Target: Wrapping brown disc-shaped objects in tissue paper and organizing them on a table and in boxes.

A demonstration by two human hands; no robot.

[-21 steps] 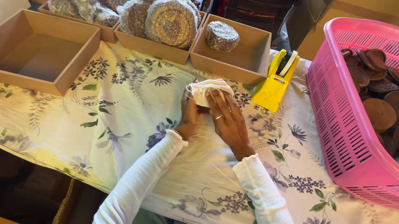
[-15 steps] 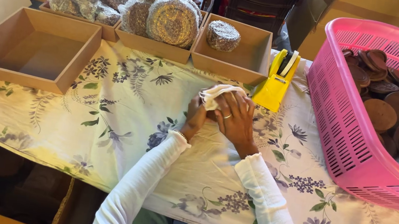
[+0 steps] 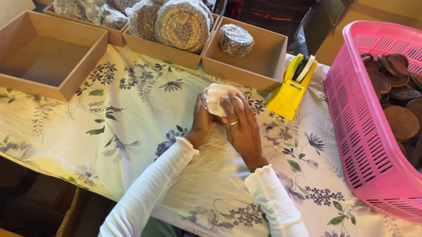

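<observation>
White foam wrap [image 3: 218,98] covers a small round piece that we hold between both hands, just above the flowered tablecloth [image 3: 127,122] at the middle of the table. From the head camera we see our left hand [image 3: 201,122] cupping the bundle from below and on its left side, fingers closed around it. Our right hand [image 3: 242,126] lies over the bundle's right side, fingers curled on the wrap, a ring on one finger.

Just beyond the hands, a yellow tape dispenser [image 3: 293,89] stands on the cloth. Behind it, one cardboard tray [image 3: 263,65] holds a single bubble-wrapped round [image 3: 234,39], and the trays to its left are heaped with more wrapped rounds [image 3: 183,22]. An open brown box [image 3: 37,53] sits at the far left. On the right, a pink plastic basket [image 3: 365,130] holds many brown carved discs [image 3: 403,120], well apart from our hands.
</observation>
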